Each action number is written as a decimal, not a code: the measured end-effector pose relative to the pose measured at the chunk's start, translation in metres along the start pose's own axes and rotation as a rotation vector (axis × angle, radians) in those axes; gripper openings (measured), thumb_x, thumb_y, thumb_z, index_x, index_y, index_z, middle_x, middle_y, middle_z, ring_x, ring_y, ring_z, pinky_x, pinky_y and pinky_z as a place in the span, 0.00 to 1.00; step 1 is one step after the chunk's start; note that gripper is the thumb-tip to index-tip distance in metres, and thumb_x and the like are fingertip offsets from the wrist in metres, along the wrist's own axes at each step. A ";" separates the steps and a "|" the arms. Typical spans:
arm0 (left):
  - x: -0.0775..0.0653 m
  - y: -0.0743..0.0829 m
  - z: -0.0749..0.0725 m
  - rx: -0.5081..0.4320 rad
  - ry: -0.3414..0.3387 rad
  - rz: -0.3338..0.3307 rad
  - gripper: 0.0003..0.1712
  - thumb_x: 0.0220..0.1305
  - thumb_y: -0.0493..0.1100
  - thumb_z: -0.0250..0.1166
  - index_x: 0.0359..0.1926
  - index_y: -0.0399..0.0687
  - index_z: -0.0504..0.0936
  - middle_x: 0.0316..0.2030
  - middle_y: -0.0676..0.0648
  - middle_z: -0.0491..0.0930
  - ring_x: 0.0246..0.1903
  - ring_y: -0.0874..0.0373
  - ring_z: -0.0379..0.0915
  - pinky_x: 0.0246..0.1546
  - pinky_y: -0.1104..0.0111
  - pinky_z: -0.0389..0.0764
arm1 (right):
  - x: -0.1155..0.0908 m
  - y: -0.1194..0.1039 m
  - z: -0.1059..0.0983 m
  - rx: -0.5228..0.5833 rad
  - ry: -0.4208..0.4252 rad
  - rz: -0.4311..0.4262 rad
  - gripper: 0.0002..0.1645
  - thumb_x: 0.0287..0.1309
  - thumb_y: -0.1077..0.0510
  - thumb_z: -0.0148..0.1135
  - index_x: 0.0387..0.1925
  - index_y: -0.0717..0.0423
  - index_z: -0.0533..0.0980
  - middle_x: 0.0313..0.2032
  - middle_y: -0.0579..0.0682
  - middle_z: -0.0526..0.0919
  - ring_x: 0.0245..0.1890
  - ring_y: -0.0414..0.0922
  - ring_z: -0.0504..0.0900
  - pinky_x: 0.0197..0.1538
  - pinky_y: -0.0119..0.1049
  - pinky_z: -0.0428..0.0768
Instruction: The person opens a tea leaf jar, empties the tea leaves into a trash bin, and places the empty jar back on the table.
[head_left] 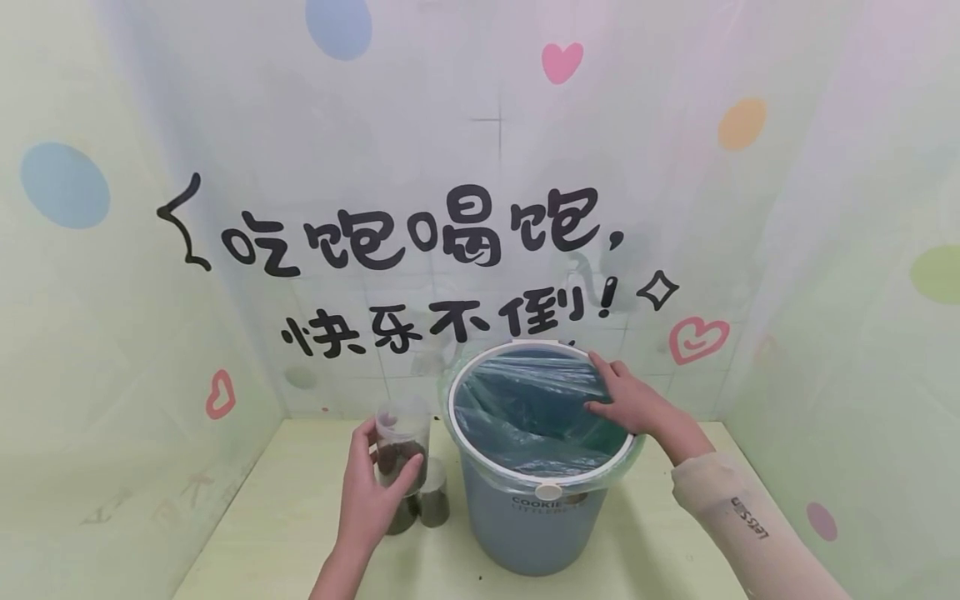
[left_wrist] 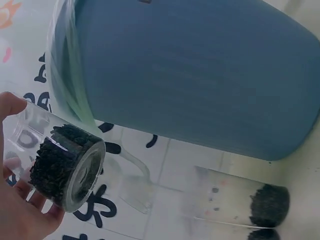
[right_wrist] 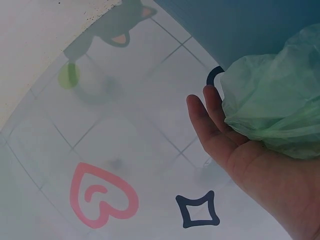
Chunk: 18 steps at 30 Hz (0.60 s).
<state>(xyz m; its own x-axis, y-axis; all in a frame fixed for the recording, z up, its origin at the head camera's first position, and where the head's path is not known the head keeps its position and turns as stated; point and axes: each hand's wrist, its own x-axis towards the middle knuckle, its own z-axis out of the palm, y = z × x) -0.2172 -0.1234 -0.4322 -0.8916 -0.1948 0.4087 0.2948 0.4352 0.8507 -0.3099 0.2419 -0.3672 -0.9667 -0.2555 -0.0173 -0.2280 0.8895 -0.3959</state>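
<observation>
My left hand point(head_left: 372, 500) grips a clear jar point(left_wrist: 67, 167), fingers and thumb around its side. Dark, dry leaf-like flakes point(left_wrist: 55, 167) fill its lower part. The jar is off the table, just left of a blue trash bin point(head_left: 536, 533). A thin green bag point(head_left: 517, 417) lines the bin and folds out over its white rim point(head_left: 455, 417). My right hand point(head_left: 637, 404) rests across the rim's right side, thumb inside, other fingers outside. In the right wrist view, two of its fingers point(right_wrist: 200, 120) extend straight beside the overhanging bag point(right_wrist: 280, 100).
Below the held jar, two more clear jars stand on the pale table point(head_left: 300, 508), one jar point(head_left: 433, 496) close to the bin and another jar point(head_left: 402, 515) partly hidden by the left hand. Printed curtain-like walls point(head_left: 420, 125) enclose the back and both sides.
</observation>
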 end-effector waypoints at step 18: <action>0.046 0.047 0.002 0.005 -0.055 0.224 0.40 0.55 0.41 0.74 0.66 0.47 0.66 0.57 0.44 0.74 0.57 0.54 0.68 0.59 0.51 0.72 | -0.001 -0.002 -0.001 0.008 -0.009 0.001 0.52 0.64 0.48 0.63 0.78 0.59 0.45 0.66 0.72 0.60 0.62 0.67 0.71 0.66 0.62 0.72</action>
<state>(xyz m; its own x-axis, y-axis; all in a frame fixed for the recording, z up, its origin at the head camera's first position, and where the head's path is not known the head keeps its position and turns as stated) -0.2451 -0.1097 -0.3740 -0.8214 -0.0449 0.5686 0.4860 0.4668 0.7389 -0.3084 0.2407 -0.3657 -0.9657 -0.2585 -0.0262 -0.2264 0.8869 -0.4028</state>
